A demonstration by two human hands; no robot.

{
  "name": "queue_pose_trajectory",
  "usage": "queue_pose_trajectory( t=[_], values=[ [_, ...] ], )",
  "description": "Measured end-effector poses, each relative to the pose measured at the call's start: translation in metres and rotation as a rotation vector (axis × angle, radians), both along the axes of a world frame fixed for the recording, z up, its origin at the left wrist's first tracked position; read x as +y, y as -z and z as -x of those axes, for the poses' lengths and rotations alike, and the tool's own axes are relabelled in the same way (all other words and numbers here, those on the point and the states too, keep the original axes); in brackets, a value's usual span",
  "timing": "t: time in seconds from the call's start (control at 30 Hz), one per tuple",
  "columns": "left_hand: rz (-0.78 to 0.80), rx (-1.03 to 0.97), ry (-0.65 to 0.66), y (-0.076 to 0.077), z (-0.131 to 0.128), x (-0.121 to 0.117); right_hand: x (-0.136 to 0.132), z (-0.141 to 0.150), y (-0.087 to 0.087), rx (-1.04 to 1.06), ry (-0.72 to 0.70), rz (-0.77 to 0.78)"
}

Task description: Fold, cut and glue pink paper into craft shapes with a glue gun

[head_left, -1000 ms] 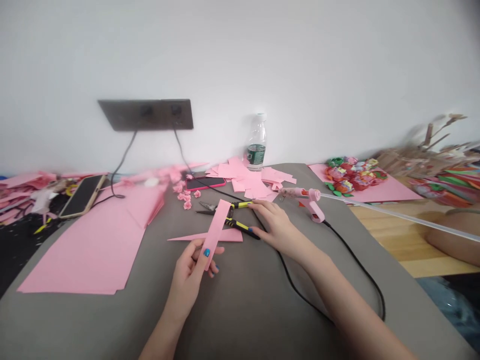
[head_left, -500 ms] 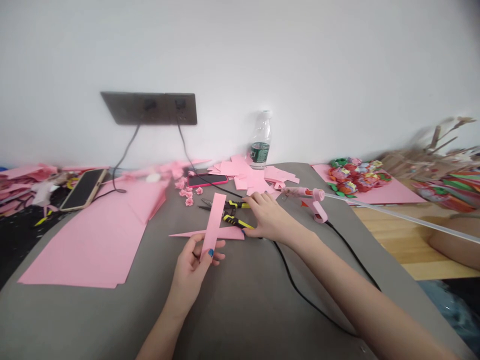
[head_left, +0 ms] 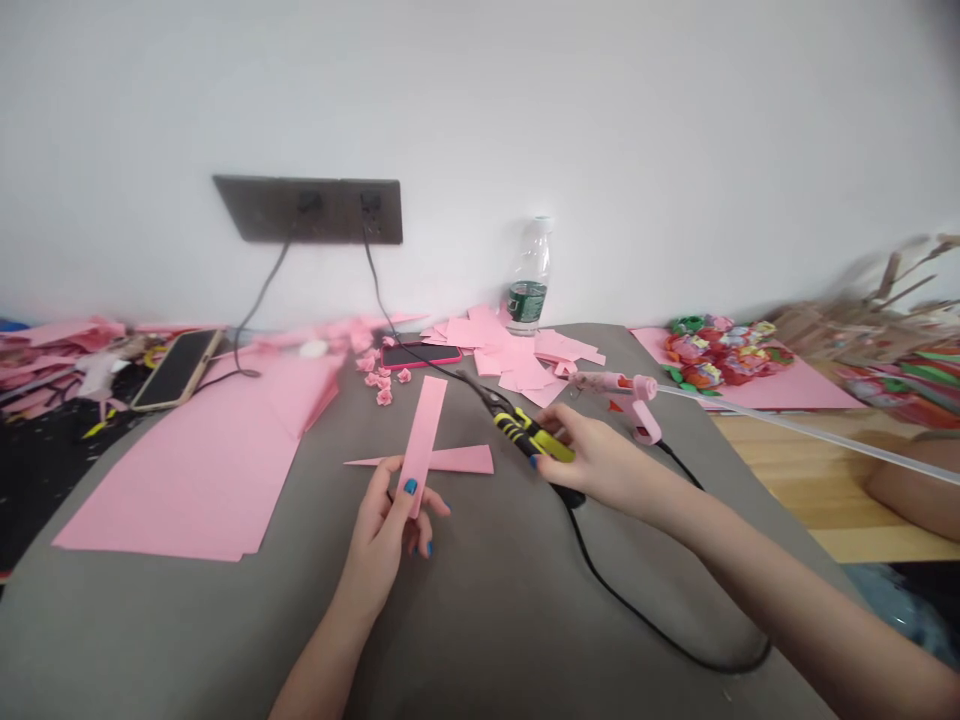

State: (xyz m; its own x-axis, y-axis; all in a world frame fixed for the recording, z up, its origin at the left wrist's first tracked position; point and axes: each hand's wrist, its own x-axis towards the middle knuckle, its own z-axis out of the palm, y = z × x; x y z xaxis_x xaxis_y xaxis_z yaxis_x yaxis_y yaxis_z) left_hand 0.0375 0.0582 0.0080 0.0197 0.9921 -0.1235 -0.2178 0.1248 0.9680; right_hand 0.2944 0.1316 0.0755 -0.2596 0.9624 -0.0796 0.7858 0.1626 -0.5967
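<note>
Remotely, I watch the left hand (head_left: 382, 530) pinch a pink paper strip (head_left: 426, 425), flat and apparently not yet worked, over the grey table (head_left: 480, 610); the right hand (head_left: 600, 455) grips yellow-and-black pliers or shears (head_left: 519, 427). Beyond lie small paper roses (head_left: 384, 397), seemingly finished, and loose paper pieces (head_left: 525, 376), apparently unused; a plastic bottle (head_left: 528, 298) stands before the white wall (head_left: 637, 120) with its socket panel (head_left: 270, 215).

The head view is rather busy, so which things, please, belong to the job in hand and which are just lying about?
Likely the job's:
pink strip, in the left hand
yellow-and-black tool, in the right hand
pink glue gun, perhaps

Apparently just lying about:
bottle
pink-edged phone
tan-edged phone
</note>
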Motion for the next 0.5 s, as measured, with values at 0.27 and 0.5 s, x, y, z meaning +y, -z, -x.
queue_pose_trajectory(
  t=[0.27, 0.5],
  values=[
    [0.110, -0.019, 0.106, -0.009, 0.008, 0.001, -0.084, -0.020, 0.023, 0.864, 0.108, 0.409],
    [0.140, -0.036, 0.176, -0.006, 0.013, 0.003, -0.139, 0.002, 0.030, 0.664, 0.034, 0.624]
  ],
)
